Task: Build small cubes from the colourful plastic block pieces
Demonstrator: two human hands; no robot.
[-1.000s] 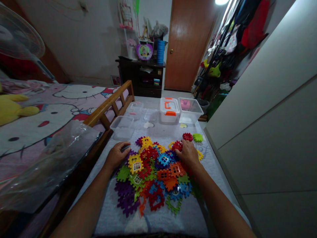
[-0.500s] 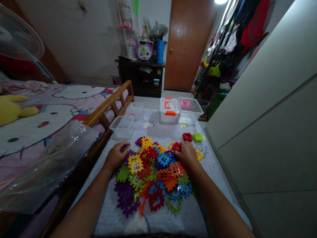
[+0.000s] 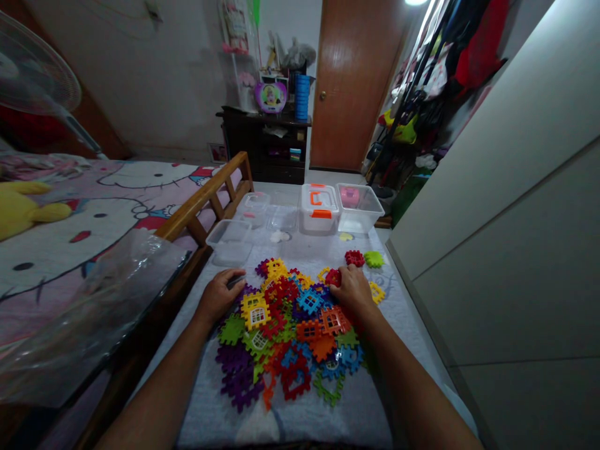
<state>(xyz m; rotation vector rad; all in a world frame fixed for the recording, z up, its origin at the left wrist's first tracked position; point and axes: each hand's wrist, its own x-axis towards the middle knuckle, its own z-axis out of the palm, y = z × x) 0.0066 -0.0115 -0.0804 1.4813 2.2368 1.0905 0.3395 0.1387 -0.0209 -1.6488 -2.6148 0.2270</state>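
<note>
Between my hands lies a loose pile of interlocking plastic building pieces, with notched edges and some with window grids. A yellow window piece point(image 3: 255, 311), a blue window piece point(image 3: 310, 301), an orange window piece point(image 3: 334, 320) and purple pieces point(image 3: 239, 372) are among them. My left hand point(image 3: 221, 294) rests open at the pile's left edge, thumb apart from the fingers. At the right edge my right hand point(image 3: 352, 289) lies open, its thumb and index finger on either side of a red piece point(image 3: 333, 277). Whether it grips that piece is unclear.
Behind the pile stand a lidded clear box with orange latches point(image 3: 320, 209), an open clear bin point(image 3: 360, 209) and another clear container point(image 3: 229, 240). A red piece point(image 3: 355, 257) and a lime green piece point(image 3: 374, 259) lie apart. A wooden bed rail point(image 3: 206, 200) borders the left.
</note>
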